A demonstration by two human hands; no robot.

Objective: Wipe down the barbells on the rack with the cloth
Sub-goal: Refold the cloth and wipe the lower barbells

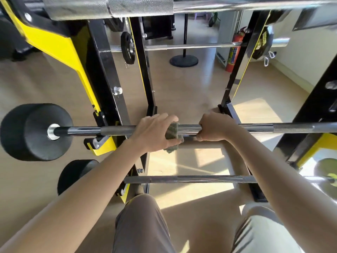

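- Chrome-steel barbell shaft (189, 129) lay horizontally across the black-and-yellow steel rack (107, 92), at mid height in the head view.
- Left hand (155, 133) was closed over the shaft, with a folded grey-green cloth (172, 133) pressed between palm and bar; a loose corner of the cloth hung below the hand.
- Right hand (215, 126) was wrapped bare around the same shaft, just beside the cloth, fingers curled under the bar.
- Black cylindrical weight plate (34, 132) sat on the left end of this barbell, outside the rack upright.
- A second, lower steel barbell (182, 179) rested nearer the person, below both forearms, with its own black plate (74, 175) at the left.
- A third knurled steel bar (138, 6) crossed the top edge of the view.
- A red fire extinguisher (234, 52) stood on the floor beyond the rack, near the wall.
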